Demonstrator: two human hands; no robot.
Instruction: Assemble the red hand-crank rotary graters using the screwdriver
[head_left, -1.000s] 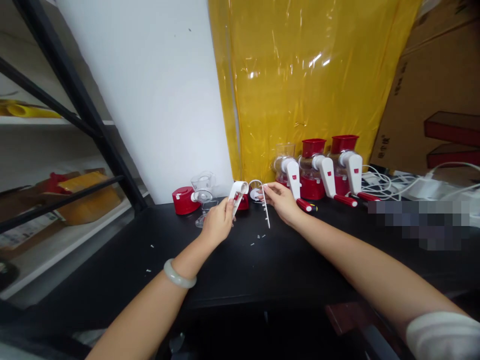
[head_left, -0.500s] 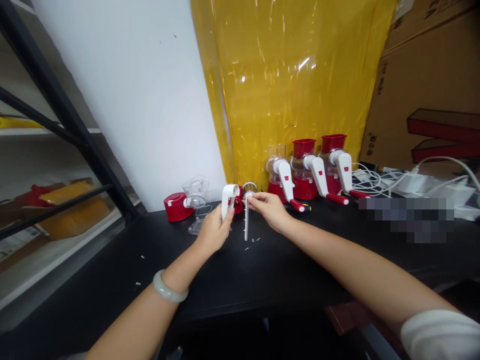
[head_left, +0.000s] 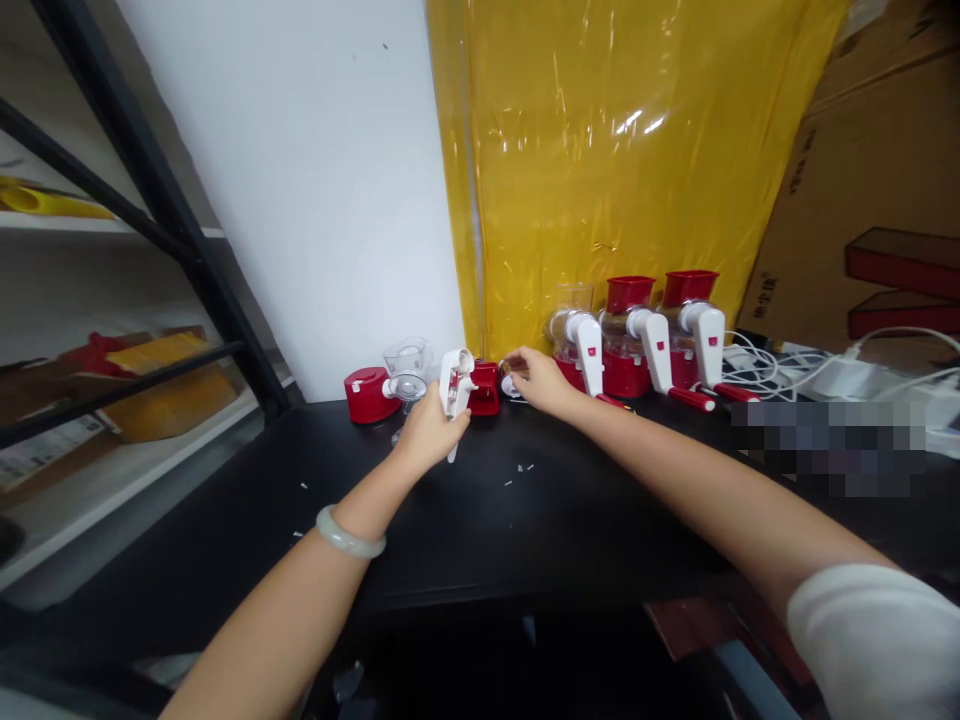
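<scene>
My left hand [head_left: 433, 428] is closed around white plastic crank-handle parts [head_left: 454, 380], whose hollow inside faces up and right. A thin white strip sticks out below its fingers. My right hand [head_left: 541, 382] reaches farther right, its fingers bent around a metal grater drum [head_left: 505, 368] with a white end [head_left: 513, 386]. The fingers partly hide the drum, which is low at the back of the black table [head_left: 480, 540]. Between the hands lies a red hollow base part [head_left: 486, 388]. Left of my left hand are a red base [head_left: 370, 396] and a clear plastic housing [head_left: 409, 360].
Several red-and-white rotary graters [head_left: 630, 340] with crank handles stand at the back right. White cables [head_left: 750, 365] and a power strip [head_left: 840, 378] lie beyond them. Small white bits [head_left: 520, 468] are scattered on the table. A black-framed shelf [head_left: 217, 350] stands at left.
My right hand has let go of the white strip and moved to the grater drum. The strip now appears in my left hand with the handle part. The view has shifted slightly.
</scene>
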